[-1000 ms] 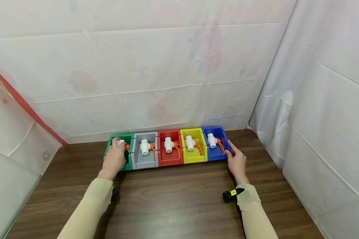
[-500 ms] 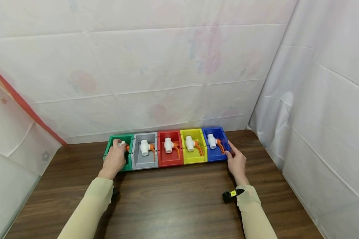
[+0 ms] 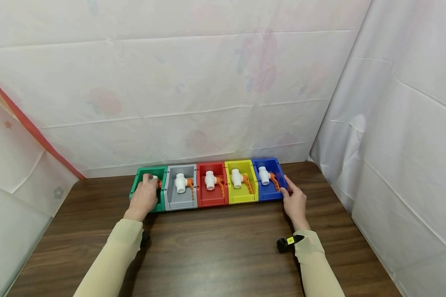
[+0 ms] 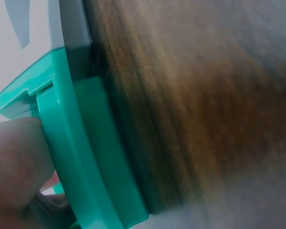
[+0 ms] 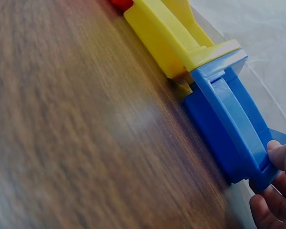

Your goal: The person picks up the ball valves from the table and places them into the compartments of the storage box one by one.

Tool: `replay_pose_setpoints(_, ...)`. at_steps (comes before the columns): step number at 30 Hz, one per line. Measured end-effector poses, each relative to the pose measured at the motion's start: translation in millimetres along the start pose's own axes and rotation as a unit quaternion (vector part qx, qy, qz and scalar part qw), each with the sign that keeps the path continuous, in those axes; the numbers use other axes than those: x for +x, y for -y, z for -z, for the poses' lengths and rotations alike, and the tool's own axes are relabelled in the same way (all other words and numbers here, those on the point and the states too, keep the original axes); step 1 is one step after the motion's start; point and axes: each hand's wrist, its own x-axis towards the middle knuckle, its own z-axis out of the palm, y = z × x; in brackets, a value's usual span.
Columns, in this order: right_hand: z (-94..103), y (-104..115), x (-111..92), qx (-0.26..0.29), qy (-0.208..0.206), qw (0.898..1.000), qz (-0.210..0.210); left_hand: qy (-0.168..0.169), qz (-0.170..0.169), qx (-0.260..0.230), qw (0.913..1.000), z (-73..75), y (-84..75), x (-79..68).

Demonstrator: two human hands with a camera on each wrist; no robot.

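Observation:
My left hand (image 3: 144, 197) reaches into the green bin (image 3: 134, 186) at the row's left end. Its fingers hold a white ball valve (image 3: 155, 177) with an orange handle, mostly hidden under the hand. In the left wrist view the hand dips behind the green bin's front wall (image 4: 69, 138). At the other end, my right hand (image 3: 294, 202) pinches the front right corner of the blue bin (image 3: 268, 195), thumb inside and fingers outside. A ball valve with an orange handle lies in each of the grey (image 3: 180, 183), red (image 3: 209, 180), yellow (image 3: 236, 179) and blue (image 3: 264, 176) bins.
The bins form one joined row at the back of a dark wooden table (image 3: 215, 251). A white printed curtain (image 3: 208, 82) hangs right behind them. More white cloth (image 3: 409, 144) closes off the right side.
The valve in the green bin has shifted slightly right, with the left fingers on it. The right hand stays at the blue bin's corner.

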Motion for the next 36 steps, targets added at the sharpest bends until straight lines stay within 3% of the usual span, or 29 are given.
replay_pose_setpoints(11, 1.7, 2.3, 0.9, -0.005, 0.009, 1.000, 0.007, 0.017, 0.018, 0.000, 0.9997, -0.1, -4.0, -0.6)
replay_pose_setpoints(21, 10.1, 0.9, 2.7, -0.078, 0.030, 0.996, 0.019, 0.023, 0.010, 0.008, 0.9996, -3.0, -11.0, -1.2)
replay_pose_setpoints(28, 12.9, 5.3, 3.5, -0.096, 0.049, 0.994, 0.008, 0.013, -0.001, 0.021, 0.9997, -4.8, -10.2, -5.2)
replay_pose_setpoints(36, 20.4, 12.1, 1.6, -0.108, 0.021, 0.994, 0.018, -0.020, -0.028, 0.022, 0.9992, 4.4, -13.7, -11.9)
